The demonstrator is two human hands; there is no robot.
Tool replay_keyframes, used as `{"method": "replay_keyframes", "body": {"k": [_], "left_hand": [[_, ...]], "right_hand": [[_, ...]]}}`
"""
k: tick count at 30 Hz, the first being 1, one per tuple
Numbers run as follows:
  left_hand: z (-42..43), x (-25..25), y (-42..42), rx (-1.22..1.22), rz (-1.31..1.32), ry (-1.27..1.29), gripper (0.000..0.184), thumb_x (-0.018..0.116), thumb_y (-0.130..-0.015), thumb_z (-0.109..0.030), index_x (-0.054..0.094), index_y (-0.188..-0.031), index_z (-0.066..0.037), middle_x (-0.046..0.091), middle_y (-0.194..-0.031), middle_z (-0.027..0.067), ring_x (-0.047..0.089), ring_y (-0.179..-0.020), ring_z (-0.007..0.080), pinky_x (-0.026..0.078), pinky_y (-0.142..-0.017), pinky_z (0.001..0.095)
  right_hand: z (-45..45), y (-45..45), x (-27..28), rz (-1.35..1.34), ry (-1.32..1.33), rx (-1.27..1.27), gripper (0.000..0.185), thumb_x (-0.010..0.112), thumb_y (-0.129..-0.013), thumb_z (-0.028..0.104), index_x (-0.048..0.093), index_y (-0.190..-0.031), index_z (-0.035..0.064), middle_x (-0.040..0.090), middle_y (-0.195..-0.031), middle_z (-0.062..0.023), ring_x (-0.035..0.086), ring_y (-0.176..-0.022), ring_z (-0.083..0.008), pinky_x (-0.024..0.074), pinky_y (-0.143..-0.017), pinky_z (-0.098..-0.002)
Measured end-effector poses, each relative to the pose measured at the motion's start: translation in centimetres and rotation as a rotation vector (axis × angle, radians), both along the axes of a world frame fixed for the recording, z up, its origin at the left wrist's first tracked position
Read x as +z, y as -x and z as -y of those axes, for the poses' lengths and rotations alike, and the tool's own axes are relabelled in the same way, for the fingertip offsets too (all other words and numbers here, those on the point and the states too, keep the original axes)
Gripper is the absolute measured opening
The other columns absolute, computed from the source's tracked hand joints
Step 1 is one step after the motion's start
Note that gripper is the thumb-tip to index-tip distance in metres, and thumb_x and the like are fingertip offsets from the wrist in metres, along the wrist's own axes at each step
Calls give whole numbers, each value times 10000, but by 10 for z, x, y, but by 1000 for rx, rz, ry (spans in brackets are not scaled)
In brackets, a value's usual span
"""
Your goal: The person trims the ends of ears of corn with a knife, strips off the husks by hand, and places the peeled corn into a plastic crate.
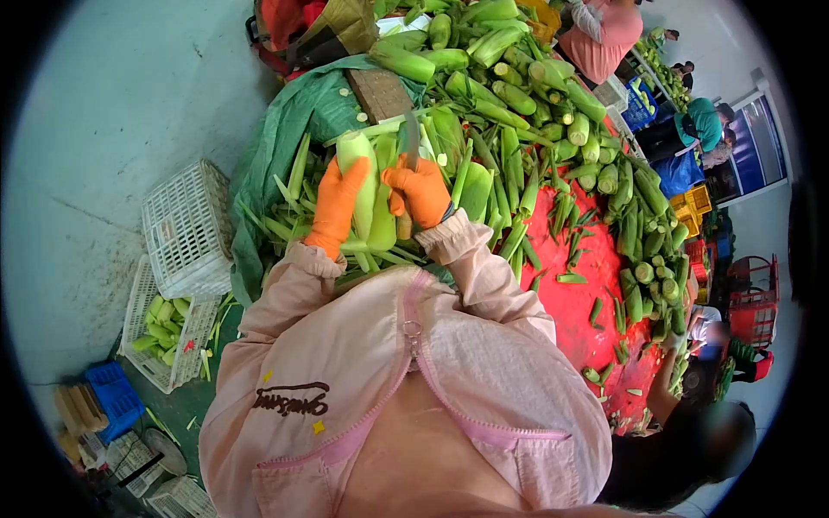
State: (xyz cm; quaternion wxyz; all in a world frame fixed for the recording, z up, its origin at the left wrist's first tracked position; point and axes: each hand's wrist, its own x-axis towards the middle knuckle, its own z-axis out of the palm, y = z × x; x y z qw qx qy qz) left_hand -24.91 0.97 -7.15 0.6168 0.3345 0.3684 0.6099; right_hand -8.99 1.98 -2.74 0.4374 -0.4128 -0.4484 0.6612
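Observation:
My left hand (338,205), in an orange glove, is wrapped round a pale green ear of corn (364,211) partly stripped of its outer husk. Close beside it, my right hand (420,192), gloved the same, grips a knife (413,138) with the blade pointing away from me. Its wooden handle shows below the fist. Between the hands lie loose green husk leaves (386,207). Beyond them a wooden board (377,93) rests on green sheeting (281,129).
Unhusked corn (509,95) is heaped ahead and to the right, partly on a red sheet (561,311). White crates (188,226) stand at left, one holding peeled ears (164,324). Other people (600,39) are at the far right and back.

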Motion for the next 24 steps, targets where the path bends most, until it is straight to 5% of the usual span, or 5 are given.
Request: {"method": "replay_keyframes", "body": {"k": [3, 13, 16, 20, 24], "left_hand": [[-5, 16, -5, -2, 57, -50, 420, 727, -860, -135, 569, -1231, -16, 647, -1073, 43, 599, -943, 118, 490, -821, 275], [-5, 45, 28, 316, -138, -522, 517, 721, -774, -2, 518, -1248, 37, 653, -1139, 140, 627, -1078, 213, 476, -980, 362], [-3, 53, 22, 286, -283, -559, 574, 771, -724, 0, 527, -1244, 8, 647, -1166, 127, 628, -1091, 213, 482, -973, 351], [-4, 47, 20, 305, -609, -635, 606, 822, -703, -63, 553, -1247, -58, 648, -1179, 114, 637, -1083, 216, 494, -943, 324], [-4, 47, 6, 242, -656, -606, 619, 828, -704, -99, 562, -1262, -88, 648, -1189, 86, 636, -1084, 214, 501, -925, 315]], "right_hand": [[10, -3, 7, -41, -38, -44, 151, 656, -838, 121, 566, -796, 8, 555, -542, -69, 510, -405, -160, 415, -427, -277], [-20, -58, -71, -300, 77, -724, 260, 610, -886, 248, 628, -837, -7, 581, -600, -88, 489, -468, -164, 419, -458, -283], [-19, -80, -62, 89, 153, -301, 355, 662, -881, 309, 652, -903, -46, 626, -655, -111, 507, -456, -156, 392, -414, -257], [0, -57, -22, 291, -47, -472, 390, 756, -830, 282, 663, -980, -65, 669, -725, -117, 528, -484, -115, 382, -404, -232], [22, -19, 32, 321, -410, -189, 610, 808, -765, 205, 596, -1329, 107, 676, -1135, -71, 559, -669, -64, 436, -537, -214]]}}
